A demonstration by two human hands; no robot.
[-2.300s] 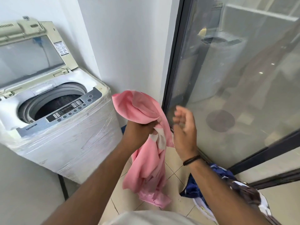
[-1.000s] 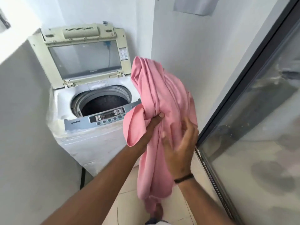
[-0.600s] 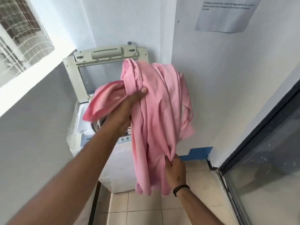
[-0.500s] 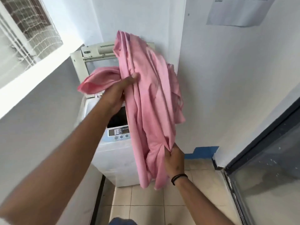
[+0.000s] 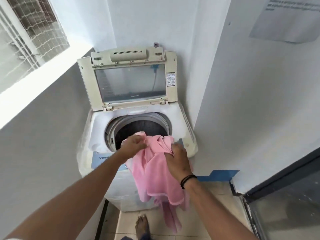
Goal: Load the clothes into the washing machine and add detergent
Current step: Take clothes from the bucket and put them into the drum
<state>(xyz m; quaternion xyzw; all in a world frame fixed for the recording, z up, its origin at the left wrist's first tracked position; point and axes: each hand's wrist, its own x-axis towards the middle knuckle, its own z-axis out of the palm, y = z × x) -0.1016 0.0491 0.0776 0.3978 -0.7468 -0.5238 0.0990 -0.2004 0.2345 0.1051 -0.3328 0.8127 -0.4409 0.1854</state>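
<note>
**Feeding the pink garment over the drum's rim**

Gathering the pink garment (image 5: 156, 168) at its top edge, you have it at the centre of the frame, bunched over the front lip of the washing machine (image 5: 180, 118), with most of the cloth hanging down the front of the cabinet toward the tiled floor (image 5: 216, 196). Your left hand (image 5: 134, 144) is curled tight round a wad of fabric just above the drum opening (image 5: 138, 127), and your right hand (image 5: 178, 158) pinches another fold beside it, a dark band at that wrist. Holding it by two points near the top likely lets you lift the trailing length clear of the control panel (image 5: 103, 158) instead of dragging it. The drum looks dark; whether anything lies in it you cannot tell from here. Behind, in the upper middle, the lid (image 5: 129, 80) stands propped upright against the wall, which keeps the mouth free. A netted window (image 5: 34, 28) fills the upper left, a paper notice (image 5: 287, 21) the upper right, and a glass door (image 5: 285, 205) the lower right. No detergent shows.
</note>
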